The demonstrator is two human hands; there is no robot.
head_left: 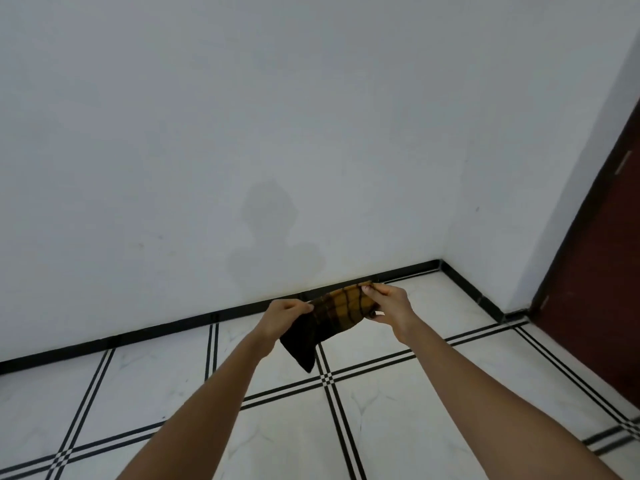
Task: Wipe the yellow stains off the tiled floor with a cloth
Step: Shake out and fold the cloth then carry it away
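Both arms are reaching out from the bottom of the view, and the cloth (334, 315) is hanging in the air between the hands, just past centre toward five o'clock. The left hand (282, 317) is sitting at nine o'clock of the cloth, fingers curled shut on its left edge. The right hand (389, 304) is sitting at three o'clock of it, fingertips (367, 288) pinching the top corner while the thumb is pressing in lower down. The cloth is showing a yellow-and-dark plaid on its upper right part, and its darker end is drooping toward six o'clock, clear of the tiled floor (398, 410). The floor is showing white tiles with black double lines crossing below the cloth. A black skirting strip (173, 329) is running along the foot of the white wall (242, 116) just behind the hands. At three o'clock a dark red door (595, 271) is standing at the frame's edge. I cannot make out yellow stains on the tiles from here.
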